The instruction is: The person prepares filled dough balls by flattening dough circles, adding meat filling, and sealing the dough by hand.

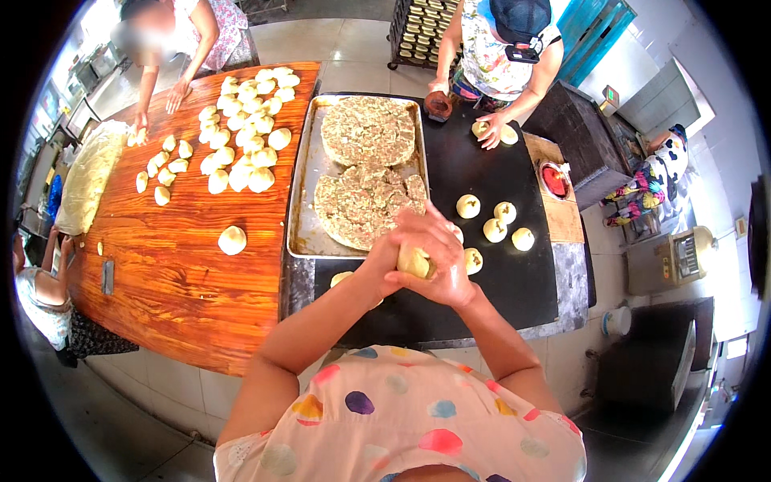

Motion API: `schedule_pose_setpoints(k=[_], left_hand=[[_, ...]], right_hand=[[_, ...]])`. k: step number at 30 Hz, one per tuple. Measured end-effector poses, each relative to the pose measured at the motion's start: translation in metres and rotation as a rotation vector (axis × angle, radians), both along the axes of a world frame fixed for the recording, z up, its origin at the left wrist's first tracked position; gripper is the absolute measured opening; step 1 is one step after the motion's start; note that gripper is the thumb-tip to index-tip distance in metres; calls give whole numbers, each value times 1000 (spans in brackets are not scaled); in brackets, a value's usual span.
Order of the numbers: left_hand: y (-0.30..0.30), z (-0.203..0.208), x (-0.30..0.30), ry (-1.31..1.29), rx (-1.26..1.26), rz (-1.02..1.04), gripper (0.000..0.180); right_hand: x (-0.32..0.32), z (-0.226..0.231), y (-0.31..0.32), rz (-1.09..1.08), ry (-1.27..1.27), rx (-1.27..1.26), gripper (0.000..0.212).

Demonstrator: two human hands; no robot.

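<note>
Both my hands meet over the near end of the black tray, wrapped round a pale dough ball (413, 260). My left hand (387, 255) and my right hand (451, 271) are closed on it from either side, and the fingers hide part of the dough. Just beyond them lies a metal tray (301, 229) with two mounds of crumbly brown filling (368, 132). Several round dough balls (495, 230) rest on the black tray (514, 297) to the right, some with dark marks on top. Another dough ball (340, 278) shows partly beside my left forearm.
On the left, a wooden table (177, 281) carries many dough pieces (249, 120) and a large covered dough slab (92, 177). A co-worker (506, 64) handles dough at the far right; others stand around the wooden table. A red-filled bowl (554, 180) sits on a board.
</note>
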State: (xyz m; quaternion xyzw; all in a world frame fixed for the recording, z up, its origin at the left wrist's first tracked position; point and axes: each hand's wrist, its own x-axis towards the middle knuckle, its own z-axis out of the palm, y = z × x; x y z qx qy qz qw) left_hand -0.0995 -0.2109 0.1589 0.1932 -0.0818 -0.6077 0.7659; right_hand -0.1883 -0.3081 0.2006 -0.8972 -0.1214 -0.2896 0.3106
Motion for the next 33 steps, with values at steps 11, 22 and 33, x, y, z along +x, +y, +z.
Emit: schedule_pose_setpoints(k=[11, 22, 33], left_hand=[[-8, 4, -19, 221, 155, 306, 39], [-22, -68, 17, 443, -93, -374, 54], [-51, -132, -44, 232, 510, 135, 33]], right_hand=[[11, -46, 21, -328, -155, 372, 29], [-1, -44, -2, -85, 32, 272, 36], [-28, -139, -14, -490, -259, 384, 13]])
